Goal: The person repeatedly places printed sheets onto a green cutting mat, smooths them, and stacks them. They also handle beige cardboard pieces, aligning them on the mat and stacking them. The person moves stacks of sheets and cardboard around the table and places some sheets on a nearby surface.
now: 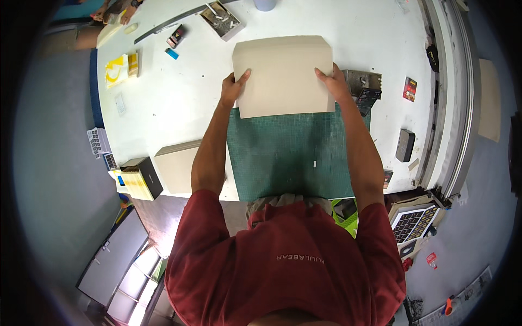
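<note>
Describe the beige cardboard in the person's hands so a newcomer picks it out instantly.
Find the green cutting mat on the white table. At its far side is the broad beige cardboard. Unlike the beige stack at the near left, it's held between the left hand and right hand.

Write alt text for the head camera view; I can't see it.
A person in a red shirt grips a beige board between left hand and right hand, thumbs on top, at a green mat's far end on a white table. A blue lighter lies farther left.
</note>
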Demonstrator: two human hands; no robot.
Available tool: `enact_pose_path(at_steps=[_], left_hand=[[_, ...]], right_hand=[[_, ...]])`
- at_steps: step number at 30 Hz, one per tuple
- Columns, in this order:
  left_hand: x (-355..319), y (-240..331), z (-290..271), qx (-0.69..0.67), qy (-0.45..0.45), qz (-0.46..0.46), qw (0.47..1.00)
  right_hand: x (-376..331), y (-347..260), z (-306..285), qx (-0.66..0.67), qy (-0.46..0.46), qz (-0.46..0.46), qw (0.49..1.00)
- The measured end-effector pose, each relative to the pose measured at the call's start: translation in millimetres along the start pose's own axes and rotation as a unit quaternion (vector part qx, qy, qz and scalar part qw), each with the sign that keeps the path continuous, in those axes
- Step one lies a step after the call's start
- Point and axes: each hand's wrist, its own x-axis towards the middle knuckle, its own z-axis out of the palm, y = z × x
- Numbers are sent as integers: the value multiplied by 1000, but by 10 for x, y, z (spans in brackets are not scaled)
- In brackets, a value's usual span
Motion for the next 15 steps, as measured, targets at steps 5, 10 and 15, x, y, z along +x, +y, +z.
enact_pose_path(at_steps=[5,10,15], left_hand=[[43,-9,-8,44,-5,-2,999],[-68,-200,-42,82,42,5,996],[-356,-319,-85,101,3,-21,995]], right_hand=[[-60,-18,95,-63,37,-1,997],[-203,-44,150,-116,8,0,993],[-450,537,97,-118,46,-29,992]])
